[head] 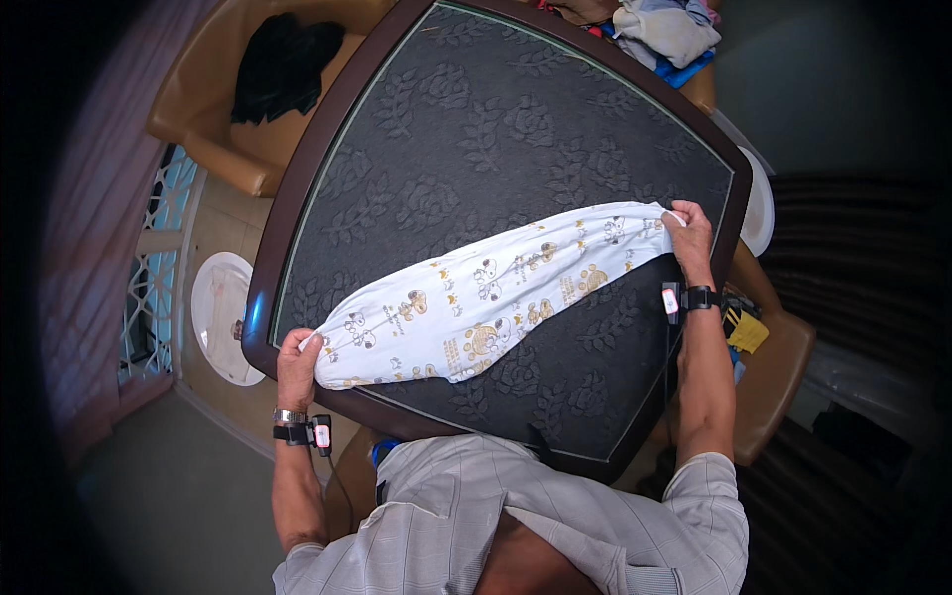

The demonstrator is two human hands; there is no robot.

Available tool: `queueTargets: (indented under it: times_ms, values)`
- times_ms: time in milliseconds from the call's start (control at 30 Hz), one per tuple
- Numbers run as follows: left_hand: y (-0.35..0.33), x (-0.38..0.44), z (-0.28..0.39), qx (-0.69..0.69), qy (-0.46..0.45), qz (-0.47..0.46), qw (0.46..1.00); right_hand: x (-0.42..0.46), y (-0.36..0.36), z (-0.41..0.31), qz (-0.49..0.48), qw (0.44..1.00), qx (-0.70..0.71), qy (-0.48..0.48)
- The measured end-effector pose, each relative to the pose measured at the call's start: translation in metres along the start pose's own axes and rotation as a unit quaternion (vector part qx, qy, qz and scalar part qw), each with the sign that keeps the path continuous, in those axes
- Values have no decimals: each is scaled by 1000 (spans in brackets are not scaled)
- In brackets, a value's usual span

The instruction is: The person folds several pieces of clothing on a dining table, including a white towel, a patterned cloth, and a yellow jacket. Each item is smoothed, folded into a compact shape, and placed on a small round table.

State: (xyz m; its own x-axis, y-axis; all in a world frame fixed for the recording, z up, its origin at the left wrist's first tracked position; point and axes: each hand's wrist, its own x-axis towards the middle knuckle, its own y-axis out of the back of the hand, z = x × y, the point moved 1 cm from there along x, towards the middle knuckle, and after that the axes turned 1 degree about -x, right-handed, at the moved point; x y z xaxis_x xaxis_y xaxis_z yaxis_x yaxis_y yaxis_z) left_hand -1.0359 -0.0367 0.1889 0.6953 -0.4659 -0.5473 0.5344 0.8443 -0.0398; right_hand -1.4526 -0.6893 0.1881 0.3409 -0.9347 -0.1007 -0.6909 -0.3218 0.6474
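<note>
A white cloth garment printed with cartoon dogs and paw prints is stretched slantwise over the dark, rose-patterned tabletop. My left hand pinches its lower left end at the table's near left edge. At the upper right end, my right hand grips the other end between thumb and fingers. The fabric is narrow at both ends and wider in between, with some creases. Whether it is a sleeve, a trouser leg or another part, I cannot tell.
A tan armchair at upper left holds a black cloth. Piled clothes lie beyond the table's far right side. Another tan chair on the right bears a yellow item. A white oval object stands left of the table.
</note>
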Motion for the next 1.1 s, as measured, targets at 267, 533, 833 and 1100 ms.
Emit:
queueTargets:
  times_ms: [267, 533, 833, 1100]
  values:
    - [10, -3, -5, -42, 11, -2, 999, 2, 13, -18, -3, 998, 49, -24]
    - [11, 6, -12, 13, 28, 29, 999, 10, -24, 22, 6, 997, 43, -59]
    - [-24, -16, 21, 397, -215, 168, 876, -68, -15, 13, 214, 961, -172, 25]
    - [-192, -11, 58, 457, -462, -122, 750, -234, -90, -53, -23, 990, -48, 132]
